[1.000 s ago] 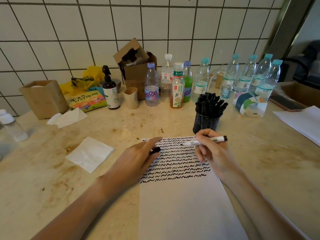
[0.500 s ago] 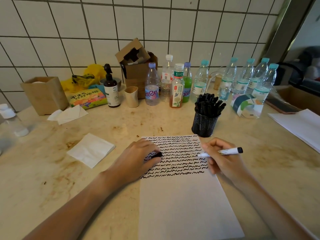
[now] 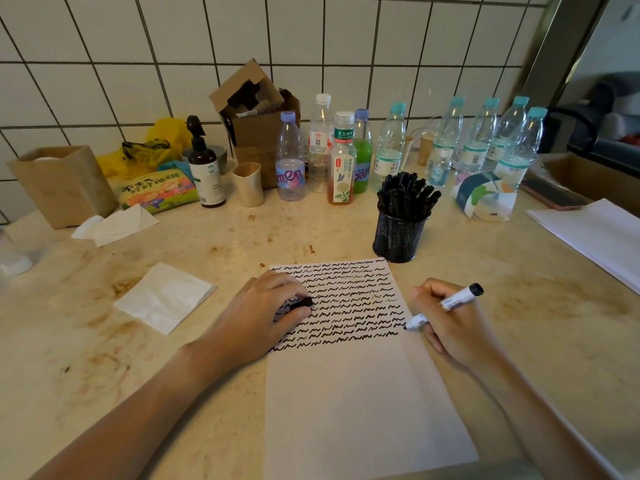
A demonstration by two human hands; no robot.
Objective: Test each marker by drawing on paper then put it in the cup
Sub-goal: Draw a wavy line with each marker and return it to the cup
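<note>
A white paper sheet (image 3: 360, 403) lies on the counter, its upper part filled with rows of black squiggles. My right hand (image 3: 446, 327) grips a white marker (image 3: 450, 303) with its black tip down at the sheet's right edge, beside the lower rows. My left hand (image 3: 256, 313) rests on the sheet's left side and holds a black marker cap (image 3: 302, 302) between thumb and fingers. A black mesh cup (image 3: 399, 239) stands just behind the paper's top right corner, packed with several black-capped markers (image 3: 407, 194).
Several water and drink bottles (image 3: 341, 161) line the tiled wall with a pump bottle (image 3: 205, 168), cardboard boxes (image 3: 258, 123) and a snack bag (image 3: 156, 191). A folded napkin (image 3: 165, 296) lies left of the paper. More white sheets (image 3: 595, 233) sit at the right edge.
My right hand moved the marker from above the sheet's top rows down and right, bringing its tip to the paper's right edge. My left hand stayed on the sheet holding the cap.
</note>
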